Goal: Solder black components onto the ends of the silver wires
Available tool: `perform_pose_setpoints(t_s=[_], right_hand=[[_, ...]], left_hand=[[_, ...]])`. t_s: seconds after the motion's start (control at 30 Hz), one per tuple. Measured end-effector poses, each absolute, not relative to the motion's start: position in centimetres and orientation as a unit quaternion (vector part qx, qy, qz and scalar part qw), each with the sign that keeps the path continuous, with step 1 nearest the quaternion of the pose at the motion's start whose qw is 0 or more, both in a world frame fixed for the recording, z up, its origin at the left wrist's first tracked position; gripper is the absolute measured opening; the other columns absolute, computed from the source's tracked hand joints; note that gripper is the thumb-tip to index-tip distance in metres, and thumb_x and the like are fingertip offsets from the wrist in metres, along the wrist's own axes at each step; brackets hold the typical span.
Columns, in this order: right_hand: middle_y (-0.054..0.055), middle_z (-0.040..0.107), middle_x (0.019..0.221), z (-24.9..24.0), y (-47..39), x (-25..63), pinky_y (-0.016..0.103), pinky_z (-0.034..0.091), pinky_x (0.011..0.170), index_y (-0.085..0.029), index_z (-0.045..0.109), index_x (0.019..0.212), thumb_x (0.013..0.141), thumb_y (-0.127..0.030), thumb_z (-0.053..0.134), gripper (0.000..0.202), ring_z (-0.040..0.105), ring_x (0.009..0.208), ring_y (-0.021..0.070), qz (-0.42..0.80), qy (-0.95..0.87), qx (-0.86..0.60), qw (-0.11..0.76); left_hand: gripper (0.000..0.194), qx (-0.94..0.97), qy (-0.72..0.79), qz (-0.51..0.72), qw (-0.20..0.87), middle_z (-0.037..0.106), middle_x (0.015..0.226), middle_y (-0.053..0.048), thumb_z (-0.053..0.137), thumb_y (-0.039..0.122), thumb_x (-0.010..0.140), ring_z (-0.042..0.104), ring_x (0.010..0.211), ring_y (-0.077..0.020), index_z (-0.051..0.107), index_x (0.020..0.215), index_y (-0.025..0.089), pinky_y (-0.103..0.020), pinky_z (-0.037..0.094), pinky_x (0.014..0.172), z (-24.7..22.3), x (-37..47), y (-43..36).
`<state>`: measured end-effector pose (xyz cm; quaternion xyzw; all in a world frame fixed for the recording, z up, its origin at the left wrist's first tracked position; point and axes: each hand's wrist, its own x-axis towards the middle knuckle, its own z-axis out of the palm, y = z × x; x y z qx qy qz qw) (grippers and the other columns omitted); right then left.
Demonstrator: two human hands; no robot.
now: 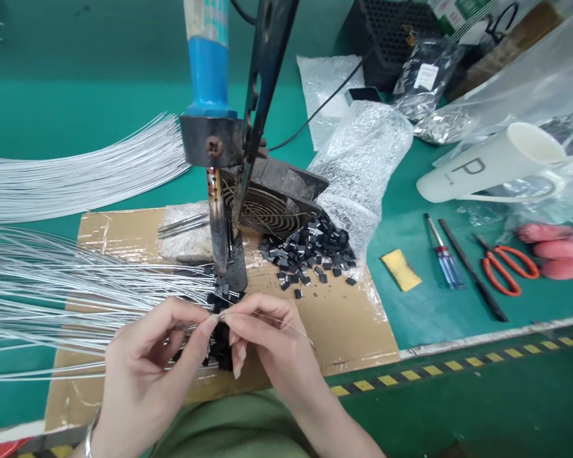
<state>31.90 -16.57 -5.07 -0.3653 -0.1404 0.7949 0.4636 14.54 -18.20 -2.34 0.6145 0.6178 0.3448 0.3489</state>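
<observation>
My left hand is pinched closed, thumb against index finger; what sits between those tips is too small to make out. Right beside it, nearly touching, my right hand pinches a thin solder wire, which trails back over the hand. Both sets of fingertips meet just below the soldering iron, held tip down in a black stand. Black connectors lie under and behind my fingers, partly hidden, at the ends of the white wires fanning in from the left.
A pile of loose black connectors lies on the cardboard by a dusty fan. Another white wire bundle is at back left. Rightward are a yellow sponge, a screwdriver, orange-handled pliers and a white mug.
</observation>
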Motion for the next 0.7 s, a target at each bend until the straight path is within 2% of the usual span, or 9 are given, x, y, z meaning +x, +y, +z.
perform_pose_setpoints(t_s=[0.33, 0.47, 0.7], right_hand=[[-0.002, 0.076, 0.066, -5.7, -16.8, 32.3, 0.017, 0.058, 0.046, -0.021, 0.089, 0.085, 0.085, -0.037, 0.094, 0.016, 0.068, 0.044, 0.0081, 0.797, -0.155, -0.356, 0.463], [-0.002, 0.075, 0.064, -5.4, -16.9, 31.8, 0.015, 0.058, 0.045, -0.02, 0.089, 0.082, 0.083, -0.037, 0.095, 0.018, 0.067, 0.042, 0.007, 0.788, -0.138, -0.363, 0.478], [-0.003, 0.074, 0.062, -5.2, -17.4, 30.4, 0.015, 0.059, 0.044, -0.021, 0.089, 0.081, 0.077, -0.038, 0.099, 0.02, 0.063, 0.042, 0.006, 0.77, -0.081, -0.361, 0.52]], left_hand=[[0.009, 0.609, 0.632, 0.343, 0.333, 0.074, 0.075, 0.003, 0.072, 0.029, 0.099, 0.066, 0.061, -0.0101, 0.074, 0.091, 0.025, -0.018, 0.048, 0.054, -2.7, 14.9, -18.4], [0.01, 0.605, 0.641, 0.352, 0.314, 0.072, 0.076, 0.003, 0.073, 0.03, 0.099, 0.066, 0.063, -0.0097, 0.074, 0.091, 0.024, -0.018, 0.051, 0.06, -3.2, 15.2, -18.6], [0.008, 0.599, 0.649, 0.37, 0.288, 0.073, 0.074, 0.003, 0.074, 0.028, 0.098, 0.066, 0.063, -0.0098, 0.074, 0.091, 0.024, -0.017, 0.051, 0.058, -3.5, 15.5, -19.0]])
